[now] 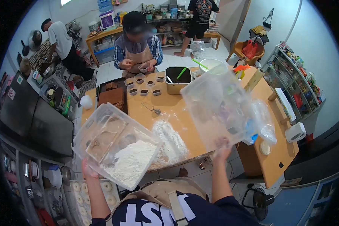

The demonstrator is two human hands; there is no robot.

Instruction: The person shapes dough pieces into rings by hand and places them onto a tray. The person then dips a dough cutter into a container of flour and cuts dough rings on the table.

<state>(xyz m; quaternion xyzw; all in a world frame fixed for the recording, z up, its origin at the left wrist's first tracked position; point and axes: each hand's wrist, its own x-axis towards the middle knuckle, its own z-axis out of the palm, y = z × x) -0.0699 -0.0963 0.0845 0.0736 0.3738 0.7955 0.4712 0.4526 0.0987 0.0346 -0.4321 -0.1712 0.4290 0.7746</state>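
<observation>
My left hand (89, 169) grips the lower left edge of a clear plastic bin (118, 145), which is tilted and holds white flour (133, 162) and what look like flat pieces. My right hand (221, 147), slightly blurred, holds the bottom edge of a translucent lid (214, 113), raised over the table's right part. Between the two, a heap of flour (169, 141) lies on the wooden table (141, 113). A small strainer (156, 111) rests behind the heap.
Small filled cups (144, 92), a tray of brown slabs (112, 98) and a square tub (173, 89) stand at the back. A person (137, 49) faces me there. Doughnut-shaped dough pieces (111, 199) lie lower left; plastic bags (265, 120) lie right.
</observation>
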